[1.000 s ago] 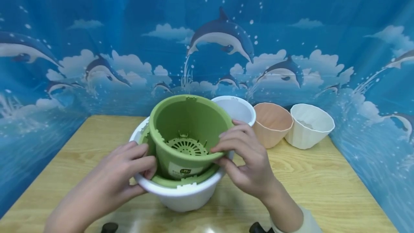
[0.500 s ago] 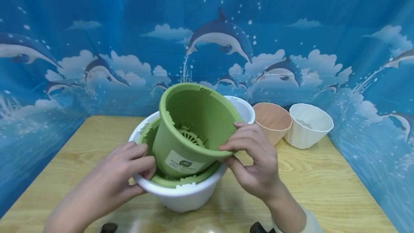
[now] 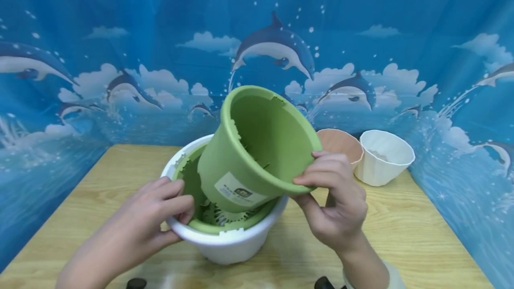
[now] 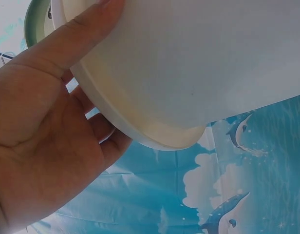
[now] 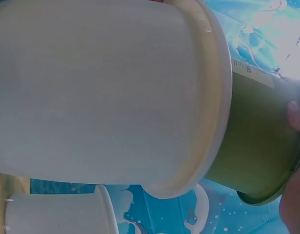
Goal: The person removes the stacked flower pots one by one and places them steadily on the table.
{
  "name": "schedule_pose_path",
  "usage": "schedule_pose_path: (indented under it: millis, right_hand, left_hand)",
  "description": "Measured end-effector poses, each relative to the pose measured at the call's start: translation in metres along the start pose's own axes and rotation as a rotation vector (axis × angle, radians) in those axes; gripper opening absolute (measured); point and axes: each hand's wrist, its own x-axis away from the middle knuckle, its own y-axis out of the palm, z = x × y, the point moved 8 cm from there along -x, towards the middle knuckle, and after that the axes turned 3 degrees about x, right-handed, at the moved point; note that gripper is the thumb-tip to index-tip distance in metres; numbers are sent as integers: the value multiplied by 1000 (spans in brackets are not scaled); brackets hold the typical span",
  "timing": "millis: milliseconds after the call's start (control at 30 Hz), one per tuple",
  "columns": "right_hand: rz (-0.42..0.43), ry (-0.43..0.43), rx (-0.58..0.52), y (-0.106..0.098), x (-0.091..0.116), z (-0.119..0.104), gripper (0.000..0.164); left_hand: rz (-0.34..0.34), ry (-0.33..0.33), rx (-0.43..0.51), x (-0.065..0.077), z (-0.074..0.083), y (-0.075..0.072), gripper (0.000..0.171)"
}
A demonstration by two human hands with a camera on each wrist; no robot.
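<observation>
A green plastic flowerpot (image 3: 222, 164) with a paper label on its side tilts left-bottom down, its mouth toward the upper right. My right hand (image 3: 337, 191) pinches its rim, thumb below and fingers over the edge. Its base still overlaps a second green flowerpot (image 3: 190, 175), which sits inside a large white flowerpot (image 3: 229, 251) on the table. My left hand (image 3: 160, 206) grips the left rim of the white and green pair. The left wrist view shows the thumb along the white pot's outer wall (image 4: 189, 63), fingers at the rim.
A peach flowerpot (image 3: 335, 139), partly behind the lifted pot and right hand, stands at the back right beside a cream faceted flowerpot (image 3: 383, 157). A smaller white pot (image 5: 57, 214) shows in the right wrist view. A blue dolphin curtain (image 3: 160, 26) borders the wooden table (image 3: 401, 226).
My right hand has drawn the upper green flowerpot up and to the right, tilting it further and uncovering the slotted bottom of the lower one. The left hand keeps its place.
</observation>
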Motion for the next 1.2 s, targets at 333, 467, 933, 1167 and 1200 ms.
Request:
schedule_pose_path:
  millis: [333,467,933,1167,1200]
  right_hand:
    - [131,-34,-2,-15,-1,0,27]
    - [162,-41,-9,-16,-1,1,27]
    - [278,-47,33,-24,1,-4,34]
    - [364,-48,27,-26,2,-4,36]
    - [370,-44,27,-26,2,-4,36]
  left_hand:
    - [19,11,-5,-2,0,-1,49]
    - [9,1,-2,-3,-1,-1,49]
    - [10,3,0,-1,0,-1,47]
    - [2,-4,4,0,0,1,46]
    - [0,-8,8,0,-1,1,46]
